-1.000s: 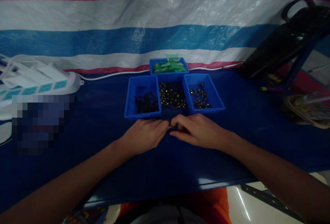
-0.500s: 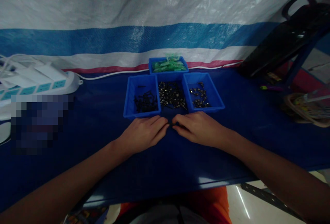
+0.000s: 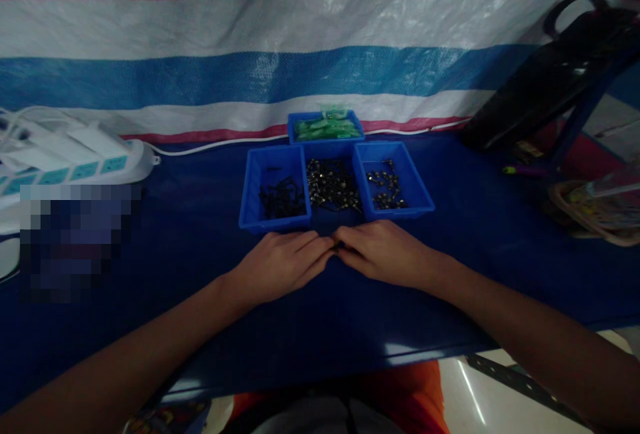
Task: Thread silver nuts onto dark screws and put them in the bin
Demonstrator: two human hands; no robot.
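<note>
My left hand [image 3: 290,259] and my right hand [image 3: 380,247] meet fingertip to fingertip, just in front of the bins. Both are closed in a pinch around something small and dark, mostly hidden by the fingers. Beyond my left hand is a blue bin [image 3: 244,204] with thin black pieces [image 3: 283,199] in it. Behind my right hand stands another blue bin [image 3: 417,184] holding small shiny metal parts [image 3: 386,187]. Between these two lies a heap of dark, screw-like pieces with shiny heads [image 3: 334,184].
At the back, a smaller blue bin [image 3: 291,129] holds green plastic packets [image 3: 327,127]. A white power strip [image 3: 135,157] sits at left, its cable along the striped sheet. On the right are a black bottle [image 3: 530,81], a purple pen-like item [image 3: 530,171] and a basket [image 3: 565,204].
My left hand has moved a little right and down, closing the gap, so the fingertips of both hands now touch. The bins have stayed in place.
</note>
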